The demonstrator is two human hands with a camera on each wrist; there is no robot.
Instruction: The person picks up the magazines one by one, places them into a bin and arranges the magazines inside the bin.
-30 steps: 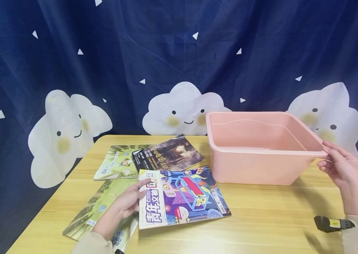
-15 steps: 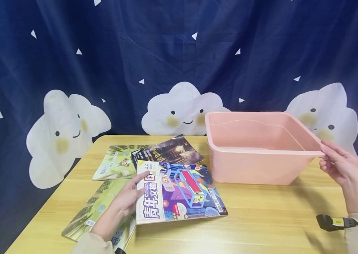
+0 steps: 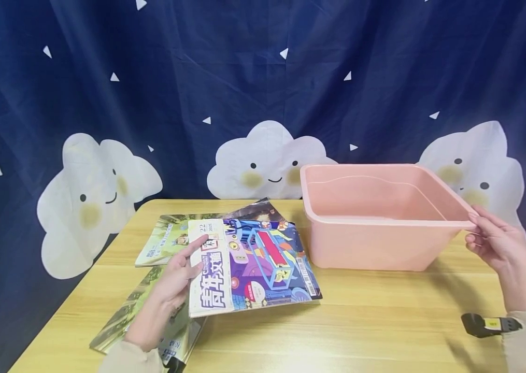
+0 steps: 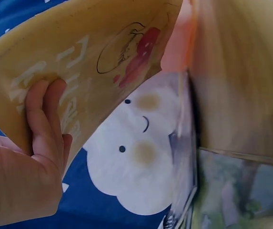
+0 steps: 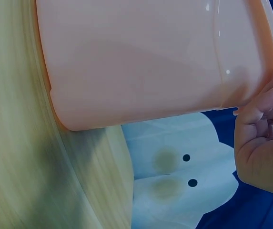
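Observation:
My left hand grips a colourful magazine by its left edge, thumb on the cover and fingers beneath. The magazine is raised above the table, its yellowish back cover showing in the left wrist view. At the right, my right hand pinches the rim of a pink plastic bin, which stands on the table. Fingers of that hand curl at the bin's edge in the right wrist view. Under and behind the held magazine lie green magazines and a dark magazine, partly covered.
The light wooden table carries everything. Another green magazine lies at the near left, partly under my left forearm. A dark blue curtain with white clouds hangs behind the table. The bin's far inner wall shows; its floor is hidden.
My left hand has lifted the colourful magazine and shifted it slightly left and farther back, so it covers more of the dark magazine. The right hand stays on the bin's rim.

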